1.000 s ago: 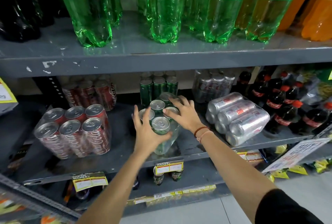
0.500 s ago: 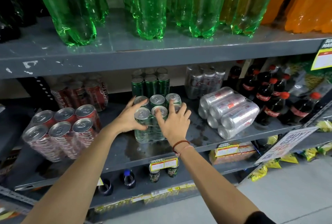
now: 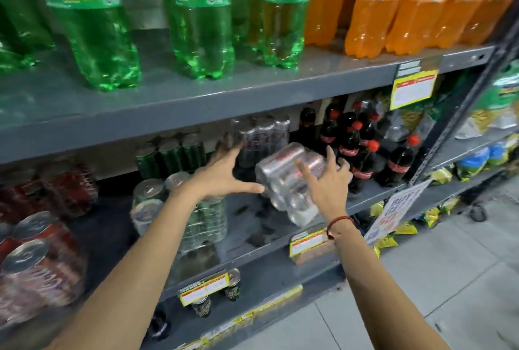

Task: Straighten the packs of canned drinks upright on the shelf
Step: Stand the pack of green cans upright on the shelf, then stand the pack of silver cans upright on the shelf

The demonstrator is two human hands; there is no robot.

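A shrink-wrapped pack of silver cans (image 3: 283, 178) lies tipped on its side on the middle grey shelf (image 3: 373, 195). My left hand (image 3: 224, 175) is spread open just left of it, thumb tip near its end. My right hand (image 3: 328, 184) is open with fingers spread over the pack's right side; contact is unclear in the blur. The green can pack (image 3: 182, 209) stands upright to the left, free of both hands. A red can pack (image 3: 39, 265) lies tilted at the far left.
Small cola bottles (image 3: 362, 153) stand right of the silver pack. More can packs stand upright at the shelf's back (image 3: 261, 136). Large green and orange bottles (image 3: 196, 26) fill the shelf above. Price tags (image 3: 309, 243) hang on the shelf's front edge, and a dark upright post (image 3: 460, 113) is at right.
Both hands let go of the green pack, which now stands upright, and moved right to the silver pack. The view swung right.
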